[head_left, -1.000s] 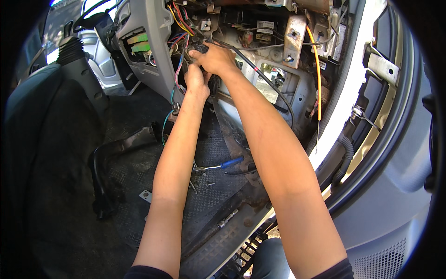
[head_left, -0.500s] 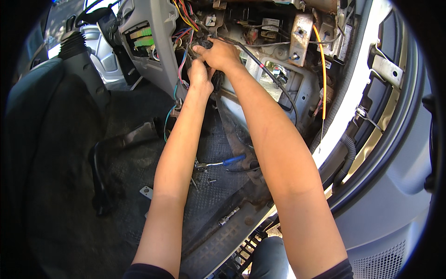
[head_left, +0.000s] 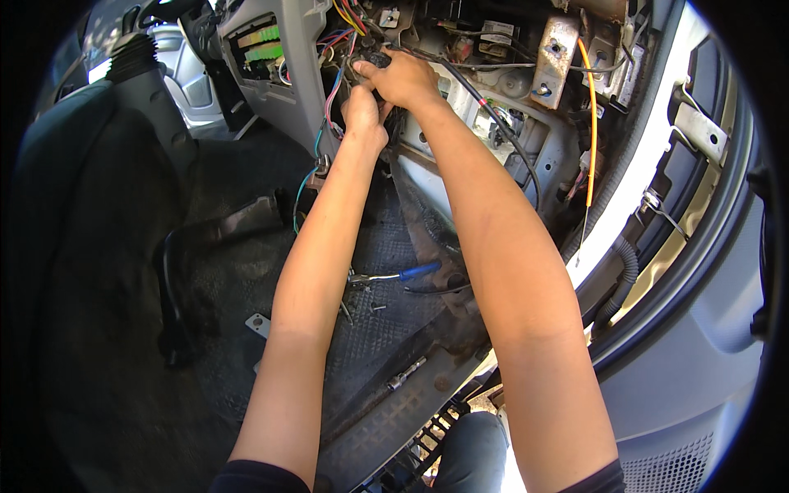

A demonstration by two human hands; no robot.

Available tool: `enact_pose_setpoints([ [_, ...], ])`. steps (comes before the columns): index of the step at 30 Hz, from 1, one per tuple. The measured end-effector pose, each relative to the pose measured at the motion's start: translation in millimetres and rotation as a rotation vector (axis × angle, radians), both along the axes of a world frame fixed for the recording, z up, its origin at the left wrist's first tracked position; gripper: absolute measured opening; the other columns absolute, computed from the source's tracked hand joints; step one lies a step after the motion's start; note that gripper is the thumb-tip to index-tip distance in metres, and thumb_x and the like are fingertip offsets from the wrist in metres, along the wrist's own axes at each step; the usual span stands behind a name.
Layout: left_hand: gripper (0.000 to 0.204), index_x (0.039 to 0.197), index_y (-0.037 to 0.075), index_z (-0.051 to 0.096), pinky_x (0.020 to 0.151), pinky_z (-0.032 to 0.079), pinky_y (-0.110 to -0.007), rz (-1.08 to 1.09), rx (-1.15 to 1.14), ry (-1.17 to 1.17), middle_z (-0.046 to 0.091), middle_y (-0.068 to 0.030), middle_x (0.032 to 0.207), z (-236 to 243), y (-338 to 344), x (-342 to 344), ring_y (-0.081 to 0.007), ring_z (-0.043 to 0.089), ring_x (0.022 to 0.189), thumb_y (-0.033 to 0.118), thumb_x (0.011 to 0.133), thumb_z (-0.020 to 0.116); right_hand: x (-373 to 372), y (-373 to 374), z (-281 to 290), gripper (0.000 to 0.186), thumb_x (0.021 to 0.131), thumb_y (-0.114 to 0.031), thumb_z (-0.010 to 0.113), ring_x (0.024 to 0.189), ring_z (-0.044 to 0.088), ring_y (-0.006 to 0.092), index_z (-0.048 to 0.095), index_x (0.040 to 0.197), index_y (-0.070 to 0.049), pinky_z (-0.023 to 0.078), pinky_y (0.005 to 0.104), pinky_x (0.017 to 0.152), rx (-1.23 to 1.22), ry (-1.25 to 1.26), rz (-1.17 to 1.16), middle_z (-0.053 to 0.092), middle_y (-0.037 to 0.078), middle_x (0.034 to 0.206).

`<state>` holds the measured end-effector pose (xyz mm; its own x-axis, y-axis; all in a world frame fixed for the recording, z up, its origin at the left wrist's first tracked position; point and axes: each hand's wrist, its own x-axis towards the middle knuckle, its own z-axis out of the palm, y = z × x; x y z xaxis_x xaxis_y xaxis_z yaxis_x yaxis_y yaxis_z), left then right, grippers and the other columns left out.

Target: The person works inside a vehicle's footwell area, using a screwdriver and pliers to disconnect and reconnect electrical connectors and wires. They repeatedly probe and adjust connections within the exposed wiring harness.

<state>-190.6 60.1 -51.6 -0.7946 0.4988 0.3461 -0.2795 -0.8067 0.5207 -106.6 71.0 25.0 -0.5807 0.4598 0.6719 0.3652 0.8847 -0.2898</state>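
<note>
My right hand [head_left: 408, 76] grips a black connector or part [head_left: 376, 62] among the wiring at the top centre of the opened dashboard, its fingers curled over it. My left hand [head_left: 364, 113] is just below, fingers closed, mostly turned away, on something hidden among the wires. Coloured wire bundles [head_left: 337, 104] hang beside both hands on the left. A thick black cable [head_left: 492, 117] runs down to the right past my right hand.
A fuse panel [head_left: 256, 49] is upper left, a rusty bracket [head_left: 555, 57] and orange cable [head_left: 592, 131] upper right. A blue-handled ratchet [head_left: 415, 270], a socket piece [head_left: 404, 375], a black duct [head_left: 177, 281] and small hardware lie on the floor. The door [head_left: 690, 312] borders the right.
The whole scene has shifted up and slightly right in the picture. Both hands stay at the same spot in the wiring, with little visible change in grip.
</note>
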Motion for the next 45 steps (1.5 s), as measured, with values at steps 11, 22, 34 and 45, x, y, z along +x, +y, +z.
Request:
enact_pose_setpoints([
  [11, 0.025, 0.106, 0.002, 0.069, 0.077, 0.053, -0.029, -0.016, 0.007, 0.010, 0.066, -0.0075, 0.109, -1, 3, -7, -0.0163, 0.061, 0.089, 0.022, 0.092, 0.061, -1, 1, -1, 0.079, 0.086, -0.065, 0.064, 0.137, 0.051, 0.0285, 0.052, 0.147, -0.016, 0.041, 0.0437, 0.112, 0.056, 0.003, -0.012, 0.052, 0.009, 0.150],
  [22, 0.014, 0.102, 0.012, 0.064, 0.088, 0.049, -0.032, -0.022, 0.011, 0.021, 0.065, -0.0035, 0.101, 1, -2, 2, -0.0139, 0.060, 0.092, 0.021, 0.095, 0.059, -3, 7, 5, 0.082, 0.088, -0.066, 0.061, 0.144, 0.041, 0.0296, 0.044, 0.153, -0.019, 0.035, 0.0449, 0.118, 0.069, -0.078, 0.011, 0.041, 0.010, 0.158],
  [34, 0.008, 0.097, 0.005, 0.064, 0.070, 0.052, -0.029, -0.008, 0.140, -0.086, 0.066, -0.0053, 0.093, 2, -4, 15, -0.0139, 0.062, 0.078, 0.009, 0.090, 0.061, -6, 8, -5, 0.076, 0.089, -0.062, 0.061, 0.132, 0.054, 0.0361, 0.051, 0.148, -0.015, 0.036, 0.0553, 0.113, 0.233, 0.036, 0.010, 0.059, 0.019, 0.140],
  [45, 0.014, 0.100, -0.002, 0.062, 0.073, 0.052, -0.031, -0.023, 0.184, -0.119, 0.066, -0.0106, 0.100, 4, 7, 15, -0.0156, 0.064, 0.082, 0.009, 0.091, 0.062, -13, 21, -3, 0.077, 0.090, -0.064, 0.059, 0.125, 0.058, 0.0392, 0.054, 0.144, -0.009, 0.041, 0.0537, 0.106, 0.379, 0.046, 0.040, 0.063, 0.022, 0.132],
])
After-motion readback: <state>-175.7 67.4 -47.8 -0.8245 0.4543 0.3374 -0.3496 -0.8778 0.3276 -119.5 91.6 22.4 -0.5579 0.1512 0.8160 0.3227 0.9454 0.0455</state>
